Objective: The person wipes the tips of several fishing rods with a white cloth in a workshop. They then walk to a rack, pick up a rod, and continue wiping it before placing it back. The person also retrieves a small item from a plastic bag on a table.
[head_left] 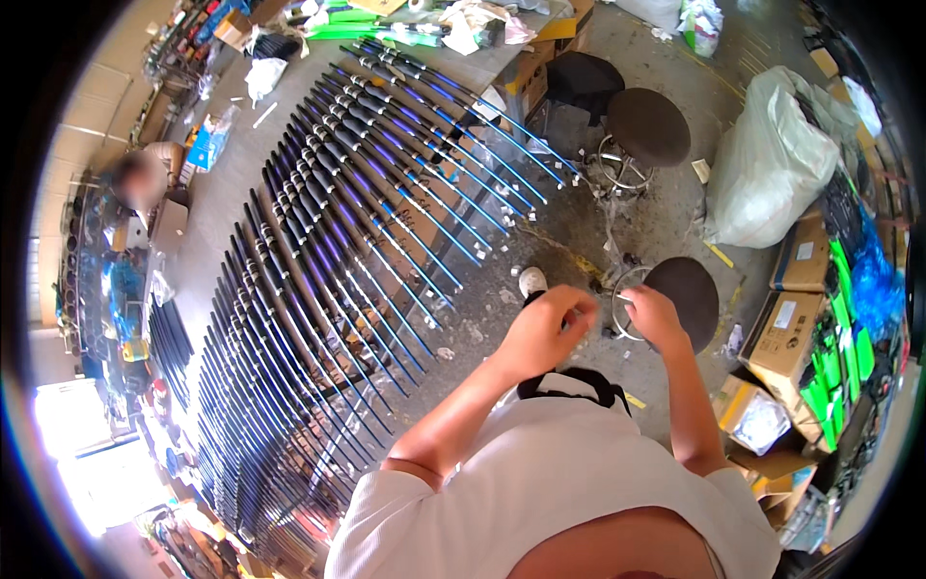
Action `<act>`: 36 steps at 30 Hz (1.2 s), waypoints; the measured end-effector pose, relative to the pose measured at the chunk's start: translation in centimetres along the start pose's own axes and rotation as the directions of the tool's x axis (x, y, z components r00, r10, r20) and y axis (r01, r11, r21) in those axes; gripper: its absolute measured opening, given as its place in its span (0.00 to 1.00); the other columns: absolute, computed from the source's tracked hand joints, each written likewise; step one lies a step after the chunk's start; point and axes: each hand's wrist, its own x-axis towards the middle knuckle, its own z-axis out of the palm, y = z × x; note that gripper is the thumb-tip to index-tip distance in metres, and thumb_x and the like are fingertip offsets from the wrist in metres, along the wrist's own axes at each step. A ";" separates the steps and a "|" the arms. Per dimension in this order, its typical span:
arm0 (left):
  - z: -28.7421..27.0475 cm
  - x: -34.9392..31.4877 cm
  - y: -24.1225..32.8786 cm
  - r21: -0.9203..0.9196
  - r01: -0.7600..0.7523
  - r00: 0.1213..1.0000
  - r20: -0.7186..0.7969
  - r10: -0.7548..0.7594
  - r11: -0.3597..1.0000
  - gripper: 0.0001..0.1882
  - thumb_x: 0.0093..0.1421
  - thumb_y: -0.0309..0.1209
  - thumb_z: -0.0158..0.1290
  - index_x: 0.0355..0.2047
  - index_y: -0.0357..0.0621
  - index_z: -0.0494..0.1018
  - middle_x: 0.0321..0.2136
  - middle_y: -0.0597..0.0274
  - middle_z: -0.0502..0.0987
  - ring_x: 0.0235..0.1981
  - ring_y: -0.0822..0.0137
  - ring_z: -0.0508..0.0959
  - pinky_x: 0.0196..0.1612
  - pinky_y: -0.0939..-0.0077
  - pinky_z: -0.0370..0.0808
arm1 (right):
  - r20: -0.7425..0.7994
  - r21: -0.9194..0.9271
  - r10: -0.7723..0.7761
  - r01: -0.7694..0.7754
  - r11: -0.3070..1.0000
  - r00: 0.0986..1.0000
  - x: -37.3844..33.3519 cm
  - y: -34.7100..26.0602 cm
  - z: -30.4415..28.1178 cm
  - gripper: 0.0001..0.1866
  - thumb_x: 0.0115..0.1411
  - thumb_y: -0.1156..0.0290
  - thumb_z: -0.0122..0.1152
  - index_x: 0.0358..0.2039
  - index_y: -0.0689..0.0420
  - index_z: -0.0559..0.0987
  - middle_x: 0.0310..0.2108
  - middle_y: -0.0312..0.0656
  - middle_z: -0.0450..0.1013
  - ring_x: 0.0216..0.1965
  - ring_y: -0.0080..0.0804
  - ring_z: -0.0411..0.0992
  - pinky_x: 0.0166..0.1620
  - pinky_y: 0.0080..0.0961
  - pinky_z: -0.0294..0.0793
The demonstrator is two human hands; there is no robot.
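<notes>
My left hand (546, 334) is raised in front of my body with its fingers curled in. Whatever it may hold is hidden or too small to name. A short gap to the right, my right hand (654, 317) has thumb and fingertips drawn together; nothing between them can be made out. Neither hand touches the long row of fishing rods (318, 207) at my left. The rods lie side by side, with dark grips, reel seats and blue or purple shafts. Their thin blue ends (473, 253) point toward me, past the edge of the grey worktable (207, 280).
Two round brown stools (648, 127) (687, 301) stand on the littered floor. Right of them are a bulging pale sack (772, 164), cardboard boxes (779, 338) and bright green pieces (837, 357). Another person (145, 183) is beyond the table. Green packs (357, 29) lie at its far end.
</notes>
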 end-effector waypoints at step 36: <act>-2.2 34.7 -11.4 -0.035 0.554 0.579 -0.702 -0.415 0.832 0.12 0.57 0.33 0.51 0.38 0.41 0.77 0.34 0.49 0.76 0.38 0.49 0.77 0.41 0.59 0.75 | 0.516 -0.009 -0.587 0.689 0.725 0.624 45.2 1.4 -11.2 0.14 0.51 0.76 0.53 0.38 0.53 0.80 0.37 0.44 0.77 0.41 0.46 0.75 0.44 0.42 0.74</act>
